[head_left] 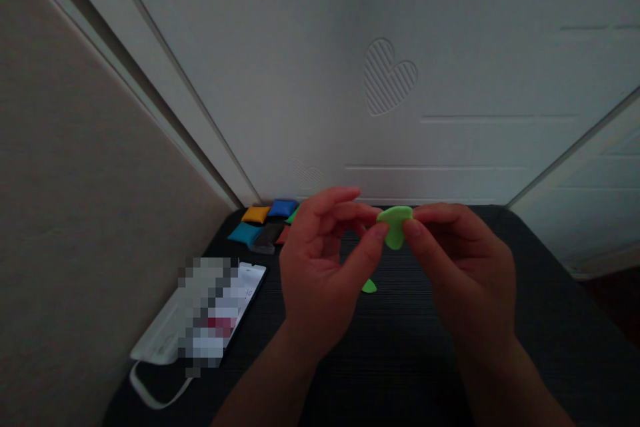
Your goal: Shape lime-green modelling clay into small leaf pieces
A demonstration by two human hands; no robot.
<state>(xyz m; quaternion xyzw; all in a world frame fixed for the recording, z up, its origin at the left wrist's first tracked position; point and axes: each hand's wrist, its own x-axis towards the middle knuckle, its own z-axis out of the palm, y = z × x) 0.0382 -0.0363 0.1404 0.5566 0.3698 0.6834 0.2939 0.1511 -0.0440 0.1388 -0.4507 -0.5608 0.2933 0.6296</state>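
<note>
Between my two hands, above the dark table, is a small flattened piece of light green modelling clay (395,225). It is wide at the top and narrows to a rounded lower end. My left hand (327,267) pinches its left edge with thumb and fingertips. On the opposite edge, the thumb and index finger of my right hand (465,273) are closed in a pinch. A second bit of green clay (369,286) lies on the table, partly hidden behind my left hand.
Several coloured clay packets, among them a yellow packet (256,215) and a teal packet (245,234), lie at the table's back left. A phone (253,275) with a lit screen and a white strapped case (157,340) lie at left. A white panel (300,80) rises behind the table (400,360).
</note>
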